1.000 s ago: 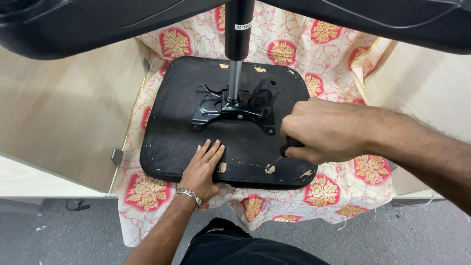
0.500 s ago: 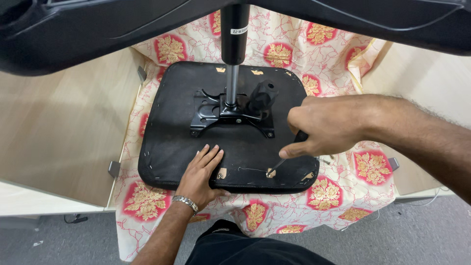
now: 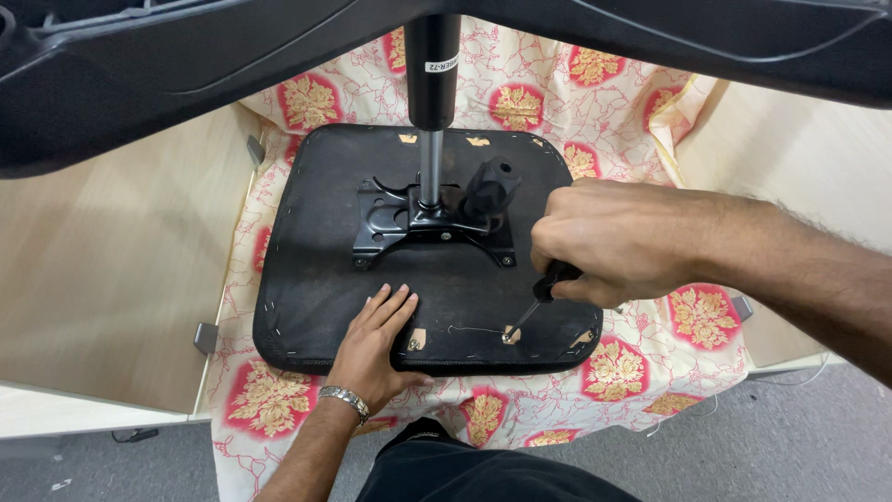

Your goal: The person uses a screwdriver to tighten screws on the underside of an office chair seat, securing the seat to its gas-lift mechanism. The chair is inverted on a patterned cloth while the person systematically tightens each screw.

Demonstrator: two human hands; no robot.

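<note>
While L hand (image 3: 376,336) flat: screwdriver (image 3: 539,297) gripped.

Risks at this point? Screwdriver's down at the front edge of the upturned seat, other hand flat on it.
1. The screwdriver tip sits at a hole near the seat base front edge; a slip could likely drive it toward the left hand pressed flat close by.
2. The seat rests on loose floral cloth, so it may slide under push.
3. The right hand hides most of the handle; grip angle is unclear, and the tip could cam out.
</note>
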